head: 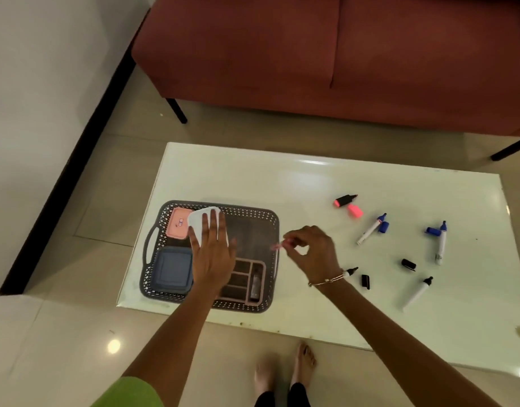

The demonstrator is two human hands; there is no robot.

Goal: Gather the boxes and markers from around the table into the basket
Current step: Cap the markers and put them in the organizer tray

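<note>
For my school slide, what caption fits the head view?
Left hand rests on a white box over the basket; right hand pinches a pink thing.

Table point(311, 183) top: white, glossy, smooth, strong light reflections. Basket point(252, 214): grey plastic, perforated lattice walls, matt. Blue box point(172, 268) and pink box point(178, 223): smooth plastic, dull sheen. Markers point(370, 230): smooth plastic barrels. Sofa point(282, 54): rust-red cloth, matt. Floor point(76, 333): beige tiles, polished, reflective. Bracelet point(326, 280): looks metallic. Pink piece point(277, 246) pinched by right hand point(311, 251): blurred, material unclear.
</note>
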